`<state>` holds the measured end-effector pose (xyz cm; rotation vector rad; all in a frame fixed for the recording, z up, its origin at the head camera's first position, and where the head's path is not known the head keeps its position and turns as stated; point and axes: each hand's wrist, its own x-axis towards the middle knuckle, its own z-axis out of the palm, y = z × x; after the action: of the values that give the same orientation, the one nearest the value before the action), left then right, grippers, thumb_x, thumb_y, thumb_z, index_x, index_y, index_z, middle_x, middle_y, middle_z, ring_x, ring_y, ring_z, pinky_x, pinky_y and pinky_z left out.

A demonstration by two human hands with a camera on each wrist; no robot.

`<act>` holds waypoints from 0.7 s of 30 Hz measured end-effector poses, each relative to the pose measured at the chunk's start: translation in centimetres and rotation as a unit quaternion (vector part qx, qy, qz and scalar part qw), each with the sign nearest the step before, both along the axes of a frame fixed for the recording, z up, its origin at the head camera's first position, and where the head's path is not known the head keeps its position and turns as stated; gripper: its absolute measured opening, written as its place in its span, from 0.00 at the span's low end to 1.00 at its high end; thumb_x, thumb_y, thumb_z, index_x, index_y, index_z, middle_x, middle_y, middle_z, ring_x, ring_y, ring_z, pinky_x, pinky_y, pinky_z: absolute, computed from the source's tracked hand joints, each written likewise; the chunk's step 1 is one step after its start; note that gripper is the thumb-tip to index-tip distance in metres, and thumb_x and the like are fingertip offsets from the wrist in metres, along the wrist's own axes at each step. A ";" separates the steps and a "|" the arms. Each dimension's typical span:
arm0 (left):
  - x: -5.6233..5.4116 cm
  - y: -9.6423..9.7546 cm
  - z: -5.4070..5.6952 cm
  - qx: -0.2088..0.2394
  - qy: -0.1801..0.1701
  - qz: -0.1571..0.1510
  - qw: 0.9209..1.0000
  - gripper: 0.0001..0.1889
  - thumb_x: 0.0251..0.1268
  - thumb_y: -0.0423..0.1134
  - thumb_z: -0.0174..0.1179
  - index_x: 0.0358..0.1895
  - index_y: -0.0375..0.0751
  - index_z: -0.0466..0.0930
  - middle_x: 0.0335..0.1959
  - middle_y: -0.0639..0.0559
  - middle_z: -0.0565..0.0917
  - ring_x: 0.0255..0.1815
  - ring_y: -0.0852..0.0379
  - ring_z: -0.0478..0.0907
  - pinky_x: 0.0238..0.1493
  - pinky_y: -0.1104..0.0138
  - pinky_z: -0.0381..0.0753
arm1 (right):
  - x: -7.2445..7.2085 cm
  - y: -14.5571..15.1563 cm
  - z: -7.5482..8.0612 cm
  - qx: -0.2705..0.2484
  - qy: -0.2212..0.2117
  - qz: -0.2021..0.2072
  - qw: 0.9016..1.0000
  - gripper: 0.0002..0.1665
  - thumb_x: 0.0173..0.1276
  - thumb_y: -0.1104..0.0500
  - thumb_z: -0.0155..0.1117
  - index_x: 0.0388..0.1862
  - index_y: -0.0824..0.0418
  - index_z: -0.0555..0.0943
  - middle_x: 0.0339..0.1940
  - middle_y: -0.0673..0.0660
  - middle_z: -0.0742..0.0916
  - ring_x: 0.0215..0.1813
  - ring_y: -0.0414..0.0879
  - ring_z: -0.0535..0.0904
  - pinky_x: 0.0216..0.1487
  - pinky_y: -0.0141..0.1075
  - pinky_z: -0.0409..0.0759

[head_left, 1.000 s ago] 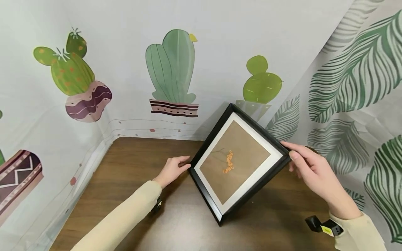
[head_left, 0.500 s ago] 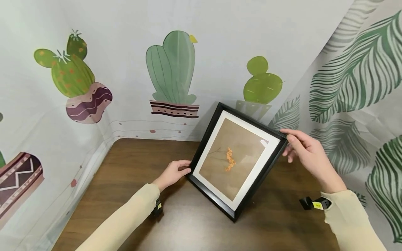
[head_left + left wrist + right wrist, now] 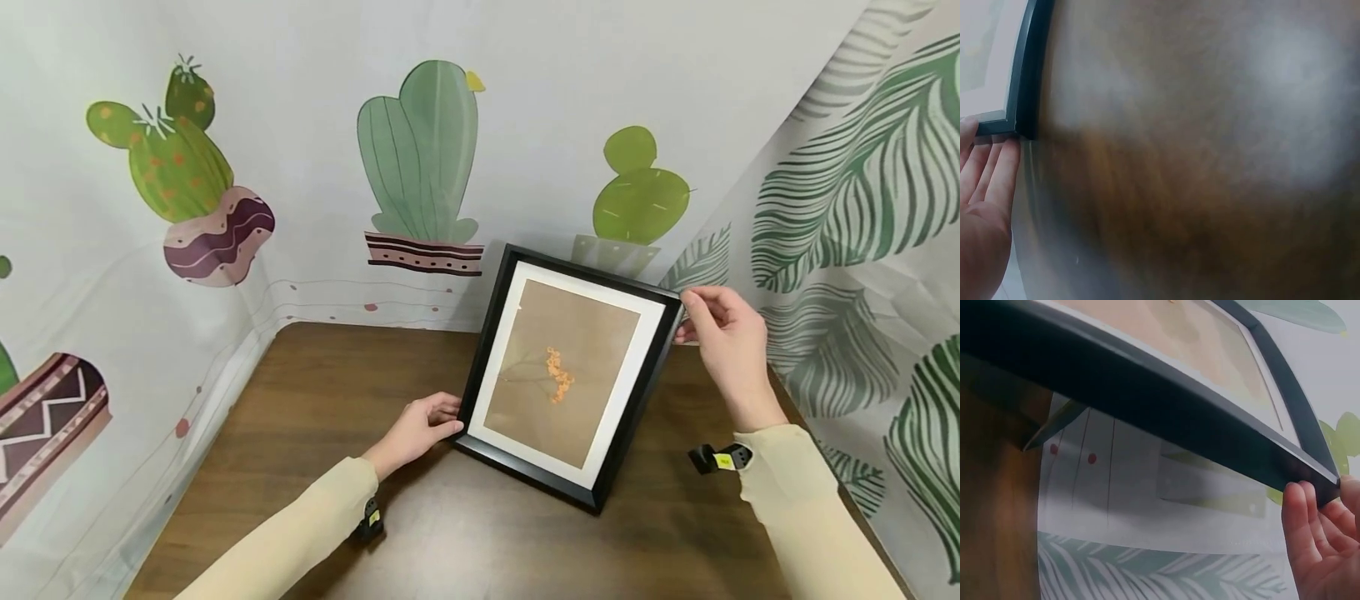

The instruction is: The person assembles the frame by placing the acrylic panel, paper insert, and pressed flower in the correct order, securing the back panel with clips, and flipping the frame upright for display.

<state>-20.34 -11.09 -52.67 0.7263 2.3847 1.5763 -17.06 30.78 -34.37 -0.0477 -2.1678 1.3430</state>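
Note:
A black picture frame (image 3: 581, 317) leans back on the table, tilted to the right so one bottom corner sits lowest. Inside its white mat is a brown picture with an orange flower sprig (image 3: 558, 375). My left hand (image 3: 417, 427) holds the lower left corner, thumb at the front edge and fingers against the side; the left wrist view shows this corner (image 3: 1022, 119) too. At the upper right corner, my right hand (image 3: 727, 337) pinches the frame between thumb and fingers. In the right wrist view a dark prop leg (image 3: 1057, 425) shows behind the frame.
The brown wooden table (image 3: 337, 375) meets a wall covering (image 3: 532, 108) printed with cacti close behind the frame. A leaf-printed covering (image 3: 847, 208) closes off the right side. Each wrist wears a small black camera, such as the one on the right wrist (image 3: 720, 458).
The frame has turned counterclockwise, its bottom corner swinging right and its top corner left. My right hand has risen with its corner, while the left hand has stayed at the lower left corner.

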 end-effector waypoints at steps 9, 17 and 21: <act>2.0 0.3 -0.4 0.007 -0.007 0.031 0.999 0.16 0.69 0.31 0.68 0.56 0.31 0.80 0.50 0.39 0.88 0.50 0.44 0.88 0.51 0.65 0.84 | -1.4 -0.7 0.0 0.072 0.005 -0.064 0.995 0.17 0.76 0.51 0.68 0.48 0.64 0.91 0.20 0.34 0.86 0.20 0.24 0.80 0.27 0.18 0.77; 3.1 1.2 -0.7 0.020 0.002 0.061 0.998 0.14 0.68 0.30 0.69 0.54 0.34 0.82 0.48 0.41 0.89 0.47 0.48 0.88 0.51 0.65 0.85 | -2.4 -0.9 0.0 0.091 -0.002 -0.077 0.993 0.20 0.78 0.46 0.64 0.53 0.60 0.91 0.16 0.22 0.78 0.20 0.19 0.77 0.26 0.17 0.73; 3.3 1.6 -0.7 0.027 -0.007 0.063 0.998 0.15 0.68 0.31 0.70 0.54 0.33 0.81 0.48 0.41 0.88 0.47 0.48 0.88 0.51 0.66 0.84 | -2.9 -0.9 0.2 0.089 -0.001 -0.072 0.993 0.21 0.79 0.46 0.62 0.53 0.59 0.91 0.16 0.20 0.77 0.19 0.20 0.76 0.24 0.18 0.73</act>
<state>-17.01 -9.49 -53.35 0.5837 2.4293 1.6936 -20.00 29.86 -34.19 -0.1338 -2.2308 1.0655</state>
